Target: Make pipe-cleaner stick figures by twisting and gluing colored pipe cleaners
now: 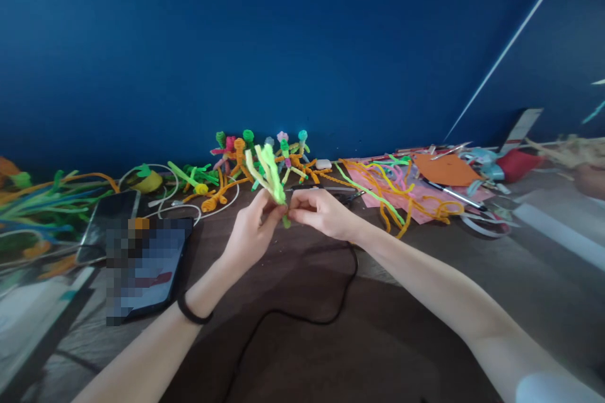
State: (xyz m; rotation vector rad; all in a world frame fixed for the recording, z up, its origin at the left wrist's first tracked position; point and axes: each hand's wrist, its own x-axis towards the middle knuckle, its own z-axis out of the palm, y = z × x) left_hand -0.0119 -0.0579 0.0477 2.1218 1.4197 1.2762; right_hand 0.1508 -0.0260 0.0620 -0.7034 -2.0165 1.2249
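A light green pipe-cleaner figure (269,171) stands up from between my hands, its loose strands pointing up and a little left. My left hand (254,227) is closed on its lower part, thumb against fingers. My right hand (321,211) pinches at the figure's bottom end, fingertips meeting the left ones. A short green tip shows below the fingers; the exact spot of the right pinch is partly hidden. Behind the hands, several small pipe-cleaner figures in orange, green, pink and blue, among them an orange figure (240,154), lean against the blue wall.
Two phones lie at the left, a black phone (111,220) and a lit phone (161,271). Loose pipe cleaners (51,201) heap at far left. Orange felt (447,170), a pen (456,194) and more pipe cleaners spread to the right. A black cable (307,321) crosses the table.
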